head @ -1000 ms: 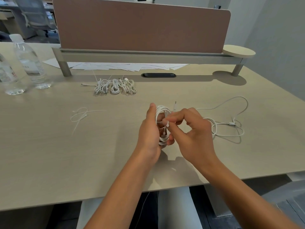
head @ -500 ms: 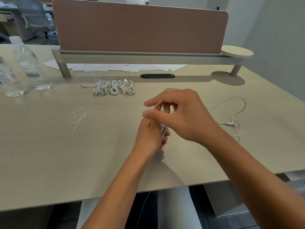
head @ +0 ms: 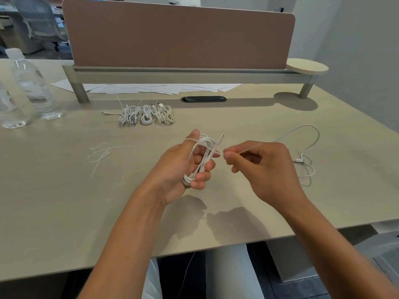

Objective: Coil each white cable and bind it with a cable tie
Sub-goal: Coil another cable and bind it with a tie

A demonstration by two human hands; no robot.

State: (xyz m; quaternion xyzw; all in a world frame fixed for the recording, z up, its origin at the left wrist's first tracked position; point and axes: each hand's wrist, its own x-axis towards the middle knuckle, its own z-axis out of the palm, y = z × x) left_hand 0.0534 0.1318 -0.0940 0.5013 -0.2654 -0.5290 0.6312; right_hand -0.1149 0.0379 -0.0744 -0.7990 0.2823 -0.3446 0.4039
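Note:
My left hand (head: 183, 167) grips a coiled white cable (head: 201, 160) above the middle of the table, its plug sticking up at the top. A thin translucent cable tie (head: 244, 148) loops round the coil and over my left thumb. My right hand (head: 259, 165) pinches the tie's free end just to the right of the coil. An uncoiled white cable (head: 306, 152) lies on the table behind my right hand. Several bound coils (head: 146, 115) lie in a row further back. Loose cable ties (head: 101, 154) lie on the left.
Two clear water bottles (head: 32, 85) stand at the far left. A brown divider panel (head: 179, 35) on a raised shelf crosses the back, with white papers (head: 164, 88) under it and a black cable grommet (head: 204, 99) in the tabletop. The table's front edge (head: 216, 249) is near my forearms.
My right hand crossed over the coil to the left, then came back to the right, drawing the tie's end with it. The tie now runs round the coil and my left thumb.

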